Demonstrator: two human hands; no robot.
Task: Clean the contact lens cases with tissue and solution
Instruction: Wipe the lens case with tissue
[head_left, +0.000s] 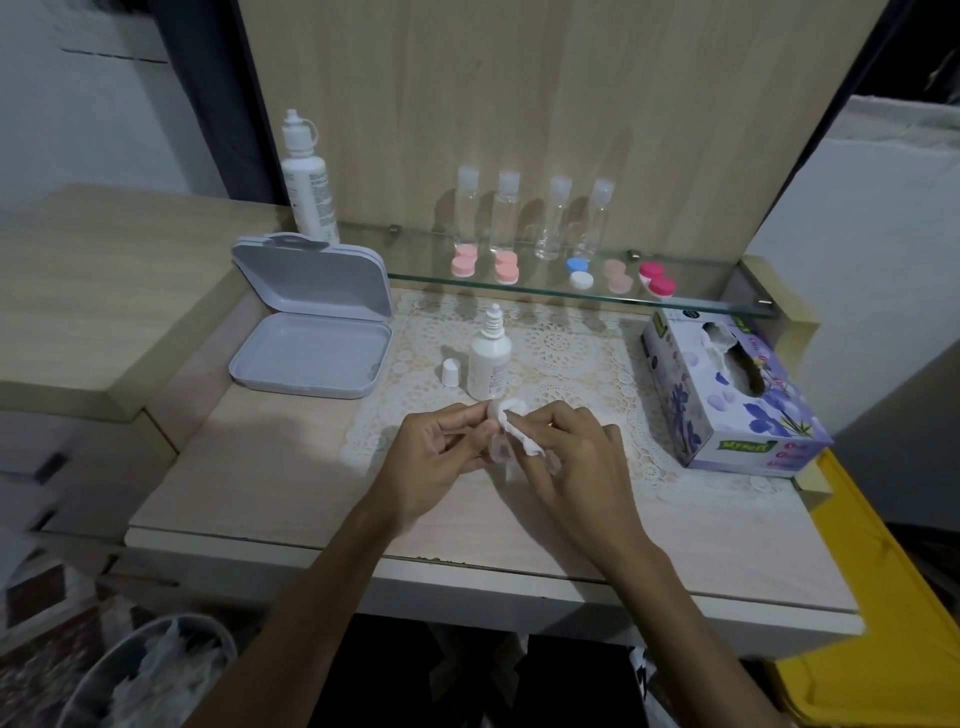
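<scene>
Left hand (441, 447) grasping a pale contact lens case (497, 431) between thumb and fingertips, just above the lace mat (571, 353) on the bench (270, 467); case mostly hidden by fingers and tissue, its colour hard to tell. Right hand (576, 452) pinching a small folded tissue (519, 436), pressed against the case from the right; both grips curled, meeting at the middle of the bench, tissue lying between the two sets of fingertips. Just behind the hands, a small white solution bottle (489, 358) standing upright with nozzle bare; its white cap (451, 373) standing on the mat just left of it. Further left, an open grey hinged box (311, 332), lid tilted up. At the right edge of the mat, a floral tissue box (727, 384), paper showing in its slot. Above and behind, on a glass shelf (701, 306): four clear bottles (550, 218) in a row, and before them five more lens cases; two light pink (483, 265), one blue and white (579, 273), one peach (618, 275), one deep pink (657, 278). At the left end of the shelf, a tall white bottle (306, 176), upright against the wooden back panel (519, 104). Below left of the bench, a bin (150, 670) with crumpled white paper inside.
</scene>
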